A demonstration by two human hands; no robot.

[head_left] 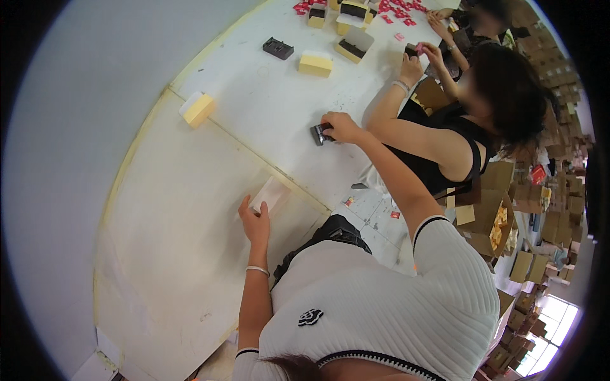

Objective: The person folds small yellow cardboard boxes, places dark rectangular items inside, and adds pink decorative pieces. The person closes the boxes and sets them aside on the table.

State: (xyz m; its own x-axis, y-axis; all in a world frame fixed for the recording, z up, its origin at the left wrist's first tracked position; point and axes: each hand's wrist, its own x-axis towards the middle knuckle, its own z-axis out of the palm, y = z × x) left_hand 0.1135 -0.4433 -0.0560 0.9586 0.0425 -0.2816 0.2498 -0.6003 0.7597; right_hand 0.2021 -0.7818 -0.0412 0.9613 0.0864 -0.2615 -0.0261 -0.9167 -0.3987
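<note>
My left hand (255,222) grips the near end of a small pale box (273,192), fingers on one side and thumb over it. The box is tilted over the cream table section, near the seam. Farther off and to the right, my right hand (342,128) is closed on a small black plastic tray (319,134) over the white table section. Its fingers cover the tray's right part. A yellow box with a white flap (198,110) lies at the table's left edge, on the seam. Beyond my right hand are another black tray (278,48) and a yellow box (315,65).
An open yellow box with a black insert (354,46) and several red packets (397,9) lie at the far end. On the right, a co-worker in black (438,133) handles a dark tray; another person sits beyond. Cardboard cartons (489,206) crowd the floor at right.
</note>
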